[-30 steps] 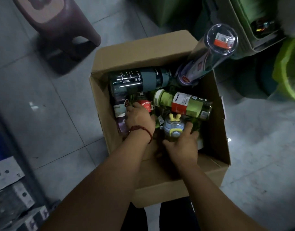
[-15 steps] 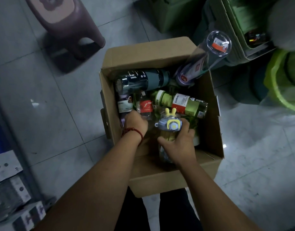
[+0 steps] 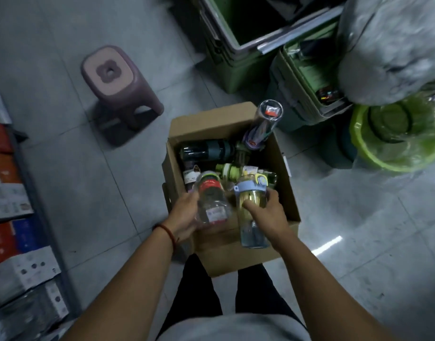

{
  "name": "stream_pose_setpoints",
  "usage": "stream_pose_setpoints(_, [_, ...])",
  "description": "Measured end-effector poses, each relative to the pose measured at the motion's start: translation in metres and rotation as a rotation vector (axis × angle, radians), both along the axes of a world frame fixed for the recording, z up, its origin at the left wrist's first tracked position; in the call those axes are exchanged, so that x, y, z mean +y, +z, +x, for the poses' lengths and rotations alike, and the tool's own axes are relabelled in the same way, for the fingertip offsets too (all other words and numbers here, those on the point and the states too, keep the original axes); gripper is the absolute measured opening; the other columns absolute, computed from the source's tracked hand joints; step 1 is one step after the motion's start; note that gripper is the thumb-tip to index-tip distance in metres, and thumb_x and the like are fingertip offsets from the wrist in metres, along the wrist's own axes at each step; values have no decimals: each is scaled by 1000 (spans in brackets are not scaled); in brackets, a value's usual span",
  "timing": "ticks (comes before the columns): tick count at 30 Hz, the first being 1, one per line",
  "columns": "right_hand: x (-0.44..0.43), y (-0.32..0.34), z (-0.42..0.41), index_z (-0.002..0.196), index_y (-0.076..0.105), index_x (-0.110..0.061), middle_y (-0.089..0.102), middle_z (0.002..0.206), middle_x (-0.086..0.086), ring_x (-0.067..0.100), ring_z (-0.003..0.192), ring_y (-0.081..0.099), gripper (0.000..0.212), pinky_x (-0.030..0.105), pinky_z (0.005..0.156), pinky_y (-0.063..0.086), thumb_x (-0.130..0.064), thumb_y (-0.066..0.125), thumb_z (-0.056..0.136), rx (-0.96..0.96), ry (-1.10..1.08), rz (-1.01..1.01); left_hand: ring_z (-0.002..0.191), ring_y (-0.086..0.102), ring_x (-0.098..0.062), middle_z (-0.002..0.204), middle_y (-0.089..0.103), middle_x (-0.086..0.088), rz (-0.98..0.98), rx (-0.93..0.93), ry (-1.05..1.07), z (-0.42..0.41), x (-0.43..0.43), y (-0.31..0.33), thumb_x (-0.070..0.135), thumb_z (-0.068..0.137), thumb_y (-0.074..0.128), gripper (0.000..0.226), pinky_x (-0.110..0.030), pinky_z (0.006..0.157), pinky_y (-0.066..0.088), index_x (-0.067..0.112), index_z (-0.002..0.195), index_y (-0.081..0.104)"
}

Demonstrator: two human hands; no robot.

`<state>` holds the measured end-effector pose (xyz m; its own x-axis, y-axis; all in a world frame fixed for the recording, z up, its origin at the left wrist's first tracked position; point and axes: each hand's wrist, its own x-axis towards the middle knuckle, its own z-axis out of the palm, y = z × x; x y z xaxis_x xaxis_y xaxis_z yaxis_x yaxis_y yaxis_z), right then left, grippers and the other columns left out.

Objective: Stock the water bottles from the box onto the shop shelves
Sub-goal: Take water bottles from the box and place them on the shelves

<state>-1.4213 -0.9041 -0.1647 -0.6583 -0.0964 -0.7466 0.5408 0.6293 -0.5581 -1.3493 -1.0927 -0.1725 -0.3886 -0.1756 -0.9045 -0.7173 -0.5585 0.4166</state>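
An open cardboard box (image 3: 226, 254) stands on the floor in front of me with several water bottles inside. My left hand (image 3: 184, 217) grips a clear bottle with a red band (image 3: 211, 200), lifted above the box's near left side. My right hand (image 3: 268, 215) grips a yellow-tinted bottle with a blue lid (image 3: 251, 212), upright over the box's near edge. Inside lie a dark teal bottle (image 3: 204, 150) and a green-lidded bottle (image 3: 232, 169). A tall clear bottle (image 3: 263, 124) leans out of the far right corner.
A shelf unit (image 3: 12, 217) with boxed goods runs down the left edge. A purple stool (image 3: 115, 87) stands on the tiled floor beyond. Green bins (image 3: 236, 70), a green basin (image 3: 393, 139) and a wrapped bundle (image 3: 393, 45) crowd the far right.
Both hands have risen out of the box, each lifting a bottle. The left hand took hold of the red-banded bottle. The view has pulled back and higher.
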Motion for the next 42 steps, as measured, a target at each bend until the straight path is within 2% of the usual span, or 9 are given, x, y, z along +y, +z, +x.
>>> stream_pose_setpoints(3, [6, 37, 8, 149, 39, -22, 59, 115, -6, 9, 96, 59, 59, 27, 70, 50, -29, 67, 97, -34, -62, -84, 86, 76, -27, 114, 71, -23, 15, 100, 50, 24, 1, 43, 21, 108, 45, 30, -38, 62, 62, 1, 124, 61])
stream_pose_setpoints(8, [3, 96, 23, 137, 48, -28, 63, 126, 4, 25, 111, 67, 38, 37, 83, 57, -29, 60, 101, -49, -136, -284, 106, 71, -36, 126, 65, -10, 7, 317, 18, 54, 6, 103, 15, 105, 51, 44, -55, 74, 62, 36, 141, 36])
stream_pose_setpoints(14, [-7, 140, 17, 147, 40, -28, 62, 133, 2, 21, 116, 66, 56, 36, 89, 57, -35, 64, 96, 119, 93, -416, 116, 69, -29, 135, 66, 1, -166, 509, -7, 72, 6, 137, 16, 101, 59, 59, -56, 87, 59, 54, 142, 43])
stream_pose_setpoints(18, [-18, 162, 14, 150, 35, -36, 63, 129, -5, 15, 113, 67, 61, 37, 90, 57, -30, 66, 97, 221, 311, -528, 116, 66, -41, 134, 64, -15, -241, 522, 334, 82, 24, 156, 30, 99, 60, 40, -68, 94, 52, 43, 137, 56])
stream_pose_setpoints(21, [-26, 177, 23, 145, 37, -40, 64, 118, -14, 9, 105, 67, 61, 31, 84, 58, -30, 69, 93, 245, 493, -597, 113, 69, -35, 133, 66, -11, -375, 515, 532, 102, 54, 172, 65, 81, 69, 65, -60, 95, 54, 38, 138, 54])
stream_pose_setpoints(25, [-34, 184, 54, 137, 43, -42, 70, 108, -10, 15, 100, 72, 57, 42, 89, 62, -26, 70, 89, 252, 725, -690, 109, 71, -34, 128, 69, -6, -596, 534, 762, 148, 99, 183, 40, 72, 88, 75, -58, 90, 58, 50, 134, 48])
stream_pose_setpoints(28, [-37, 192, 98, 141, 43, -36, 68, 113, -9, 13, 97, 71, 53, 41, 89, 63, -14, 66, 98, 145, 875, -747, 111, 71, -30, 132, 67, -7, -690, 502, 926, 200, 130, 199, 23, 74, 86, 82, -57, 91, 58, 47, 141, 43])
stream_pose_setpoints(37, [-36, 241, 321, 138, 53, -25, 72, 120, 6, 24, 103, 73, 62, 30, 74, 60, -34, 67, 78, -165, 1252, -931, 109, 70, -15, 135, 63, -1, -1208, 253, 1302, 415, 226, 265, 7, 77, 85, 90, -26, 80, 58, 37, 148, 37])
stream_pose_setpoints(42, [7, 283, 493, 134, 59, -27, 76, 118, 1, 24, 107, 75, 71, 45, 88, 63, -42, 85, 70, -279, 1467, -1039, 105, 71, -9, 127, 67, 4, -1417, 94, 1538, 561, 304, 303, 13, 74, 84, 88, -21, 78, 57, 35, 147, 39])
